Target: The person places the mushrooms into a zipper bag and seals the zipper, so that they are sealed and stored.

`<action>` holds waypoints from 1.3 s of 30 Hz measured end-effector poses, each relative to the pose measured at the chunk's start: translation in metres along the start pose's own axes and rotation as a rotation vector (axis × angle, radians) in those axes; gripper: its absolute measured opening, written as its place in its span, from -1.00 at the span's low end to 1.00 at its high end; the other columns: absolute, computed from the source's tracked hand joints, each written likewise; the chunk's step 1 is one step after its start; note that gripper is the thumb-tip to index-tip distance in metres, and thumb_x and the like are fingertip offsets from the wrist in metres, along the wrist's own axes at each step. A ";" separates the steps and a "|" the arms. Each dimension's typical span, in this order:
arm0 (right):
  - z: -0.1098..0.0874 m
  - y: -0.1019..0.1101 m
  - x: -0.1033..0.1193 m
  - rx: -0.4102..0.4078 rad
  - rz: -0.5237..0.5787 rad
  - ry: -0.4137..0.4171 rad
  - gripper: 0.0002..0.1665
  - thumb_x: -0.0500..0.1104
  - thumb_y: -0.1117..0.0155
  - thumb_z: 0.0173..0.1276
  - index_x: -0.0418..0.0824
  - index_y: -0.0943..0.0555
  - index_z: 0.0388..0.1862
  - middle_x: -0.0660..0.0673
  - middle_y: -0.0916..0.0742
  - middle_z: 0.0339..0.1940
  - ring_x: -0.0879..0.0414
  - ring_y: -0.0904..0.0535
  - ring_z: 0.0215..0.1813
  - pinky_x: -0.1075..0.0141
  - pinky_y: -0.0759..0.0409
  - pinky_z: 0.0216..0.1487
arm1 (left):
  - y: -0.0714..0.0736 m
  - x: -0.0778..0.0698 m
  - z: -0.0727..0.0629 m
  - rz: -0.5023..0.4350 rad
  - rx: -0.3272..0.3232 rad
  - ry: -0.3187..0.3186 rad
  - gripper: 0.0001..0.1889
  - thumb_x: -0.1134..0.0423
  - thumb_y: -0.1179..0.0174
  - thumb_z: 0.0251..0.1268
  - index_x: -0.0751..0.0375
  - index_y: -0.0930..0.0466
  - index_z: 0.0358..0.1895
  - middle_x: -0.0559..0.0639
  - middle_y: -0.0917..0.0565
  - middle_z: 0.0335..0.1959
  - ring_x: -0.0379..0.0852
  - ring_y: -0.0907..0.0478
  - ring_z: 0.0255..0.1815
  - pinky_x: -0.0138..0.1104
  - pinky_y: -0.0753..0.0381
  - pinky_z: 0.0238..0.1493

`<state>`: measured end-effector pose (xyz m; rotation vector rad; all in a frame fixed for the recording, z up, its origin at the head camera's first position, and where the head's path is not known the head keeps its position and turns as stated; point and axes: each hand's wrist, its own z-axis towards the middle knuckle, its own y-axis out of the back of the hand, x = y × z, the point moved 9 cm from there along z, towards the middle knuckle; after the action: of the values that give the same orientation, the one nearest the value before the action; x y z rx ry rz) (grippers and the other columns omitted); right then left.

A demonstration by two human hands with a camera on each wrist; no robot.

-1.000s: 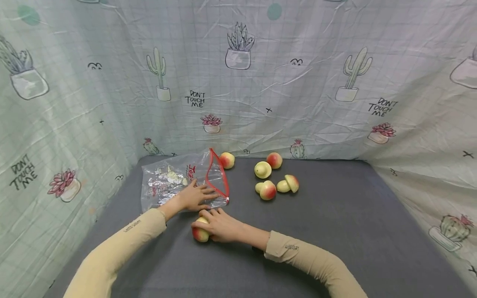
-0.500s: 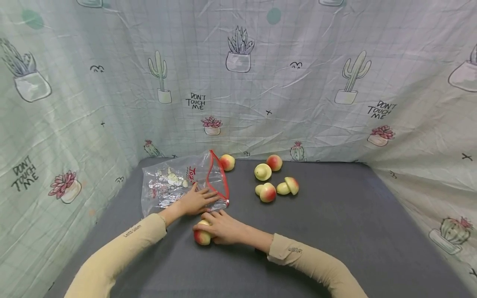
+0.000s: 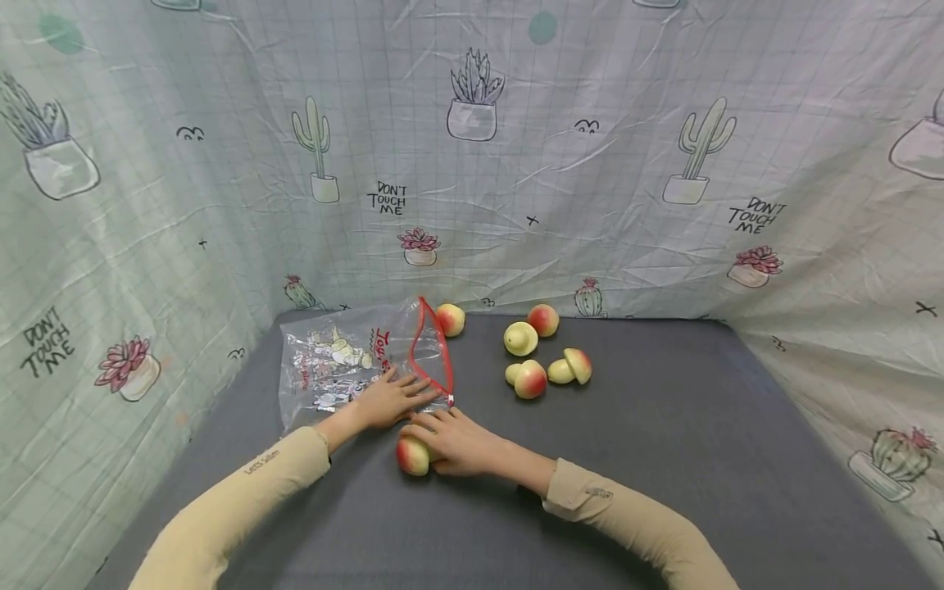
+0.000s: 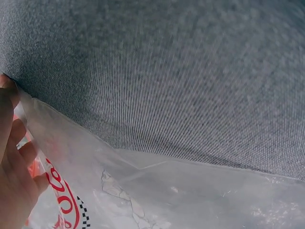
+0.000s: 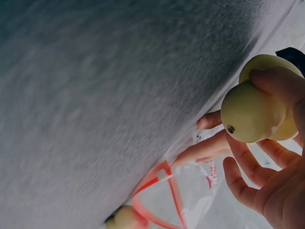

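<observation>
The person's right hand (image 3: 460, 442) holds a toy mushroom (image 3: 413, 456), with the thumb and fingers bent around it. The mushroom has a round red and yellow cap and a fat yellow stem (there is a small dark spot on the end of the stem). It is near the front of the bag's open end, low over the desk (image 3: 664, 459). It is hard to tell if it touches the desk.

The left hand (image 3: 389, 401) lies on a clear bag (image 3: 398, 328), with its fingers spread out wide. It presses on the bag near a corner and is not curled around anything. The bag lies flat and has red letters, little drawings and a red strip (image 3: 444, 340) along its mouth.

One more mushroom (image 3: 451, 320) sits just beside the far end of the strip. Four others make a bunch to the right: a red-topped one (image 3: 543, 320) at the back, one showing its yellow stem (image 3: 520, 338) just in front of it, and two tipped ones (image 3: 530, 379) nearer the person. Behind everything hangs a pale cloth (image 3: 553, 180) with cactus pictures.
</observation>
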<state>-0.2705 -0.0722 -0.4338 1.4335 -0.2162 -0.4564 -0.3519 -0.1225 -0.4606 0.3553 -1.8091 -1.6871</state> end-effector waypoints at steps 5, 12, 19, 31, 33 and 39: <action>-0.003 0.007 -0.014 -0.026 -0.008 -0.048 -0.17 0.00 -0.32 0.01 -0.06 -0.23 0.27 0.03 -0.45 0.21 0.08 -0.41 0.06 0.22 -0.44 -0.07 | 0.002 0.000 -0.002 -0.028 0.001 0.011 -0.48 0.08 0.01 0.24 -0.01 -0.23 0.29 0.08 -0.37 0.26 0.14 -0.32 0.25 0.15 -0.25 0.14; -0.004 0.022 -0.039 -0.124 0.016 -0.129 -0.18 -0.06 -0.34 -0.01 -0.10 -0.26 0.26 0.00 -0.47 0.16 0.07 -0.41 -0.04 0.21 -0.45 -0.16 | 0.006 0.004 -0.003 -0.060 0.026 0.032 -0.55 0.07 0.00 0.24 0.07 -0.37 0.20 0.08 -0.37 0.26 0.13 -0.32 0.24 0.16 -0.20 0.17; -0.005 0.028 -0.065 -0.252 0.035 -0.279 -0.24 -0.11 -0.35 -0.04 -0.09 -0.31 0.20 -0.07 -0.49 0.02 0.03 -0.44 -0.12 0.21 -0.46 -0.22 | 0.002 0.003 -0.003 -0.053 0.075 0.072 -0.54 0.04 0.00 0.21 0.08 -0.40 0.18 0.06 -0.40 0.23 0.10 -0.29 0.27 0.13 -0.16 0.21; 0.005 0.025 -0.108 -0.347 0.006 -0.434 -0.29 -0.21 -0.30 0.00 -0.12 -0.34 0.20 -0.16 -0.47 0.02 -0.02 -0.42 -0.29 0.23 -0.37 -0.39 | 0.000 -0.003 -0.005 -0.133 0.113 0.096 -0.51 -0.02 0.15 0.33 -0.08 -0.20 0.31 0.04 -0.27 0.32 0.10 -0.20 0.33 0.14 -0.10 0.23; 0.008 0.023 -0.114 -0.340 -0.002 -0.448 -0.28 -0.20 -0.30 0.00 -0.11 -0.33 0.21 -0.14 -0.47 0.05 -0.02 -0.41 -0.30 0.23 -0.38 -0.39 | 0.001 -0.003 -0.004 -0.132 0.092 0.088 -0.52 -0.02 0.15 0.33 -0.09 -0.22 0.30 0.05 -0.30 0.31 0.10 -0.22 0.32 0.15 -0.12 0.22; 0.015 0.018 -0.124 -0.327 -0.024 -0.466 -0.27 -0.17 -0.31 0.00 -0.13 -0.33 0.21 -0.12 -0.49 0.08 -0.04 -0.42 -0.29 0.20 -0.39 -0.37 | 0.002 -0.005 -0.003 -0.076 0.030 0.057 -0.53 0.02 0.06 0.29 -0.10 -0.26 0.28 0.04 -0.37 0.26 0.10 -0.31 0.26 0.15 -0.23 0.15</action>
<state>-0.3848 -0.0316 -0.3987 0.9964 -0.4758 -0.8057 -0.3458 -0.1215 -0.4600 0.4859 -1.8010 -1.6857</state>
